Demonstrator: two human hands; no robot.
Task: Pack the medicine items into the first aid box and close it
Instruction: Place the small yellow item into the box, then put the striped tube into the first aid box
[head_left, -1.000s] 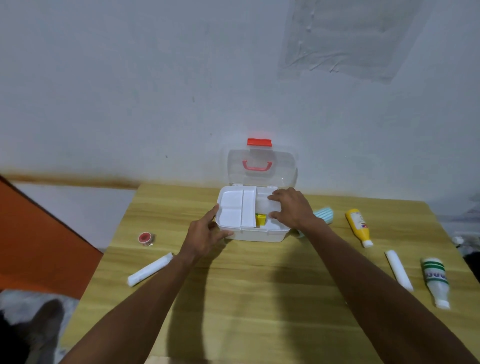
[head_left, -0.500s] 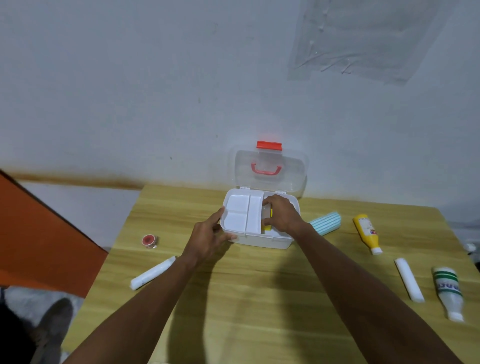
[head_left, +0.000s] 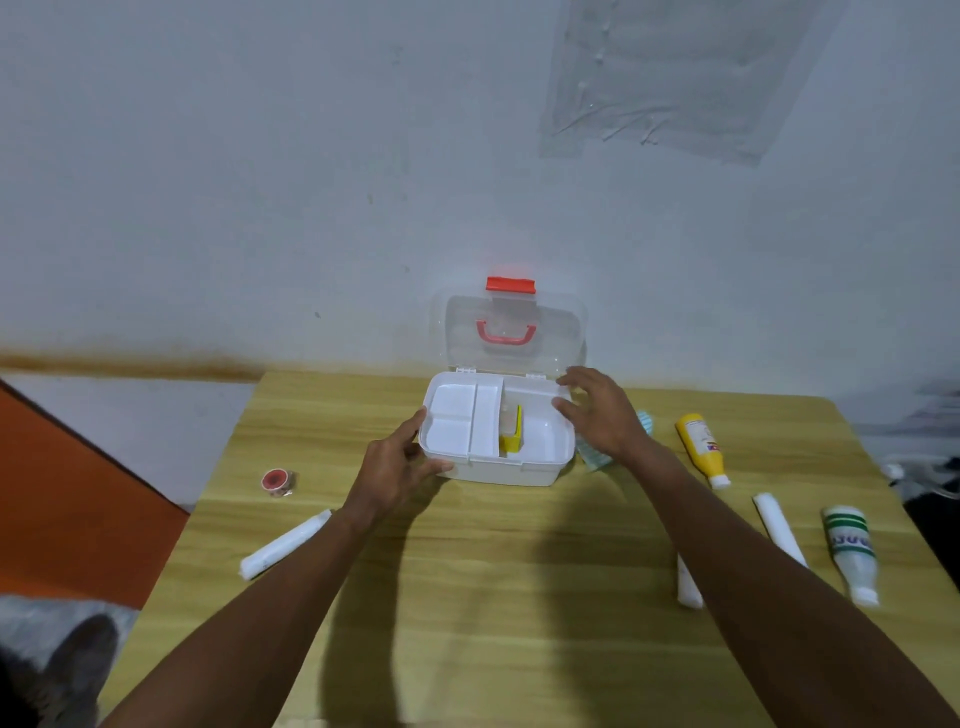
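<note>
The white first aid box (head_left: 540, 462) stands open at the table's far middle, its clear lid (head_left: 509, 327) with a red handle upright against the wall. A white divided tray (head_left: 462, 421) fills its left half; a yellow item (head_left: 511, 436) stands in the right half. My left hand (head_left: 400, 462) touches the box's front left corner, fingers spread. My right hand (head_left: 597, 410) hovers over the box's right rim, fingers apart, holding nothing. A striped blue pack (head_left: 592, 452) lies partly hidden under my right wrist.
On the wooden table (head_left: 493, 597) lie a red tape roll (head_left: 278, 480) and a white roll (head_left: 285, 543) at left. To the right are a yellow bottle (head_left: 701, 449), two white rolls (head_left: 779, 527) (head_left: 688, 584) and a green-striped white bottle (head_left: 852, 553). An orange surface (head_left: 78, 499) lies beyond the left edge.
My right hand has come out of the box's right half and moved right to its rim, leaving the yellow item standing inside. The left hand stays at the box's corner.
</note>
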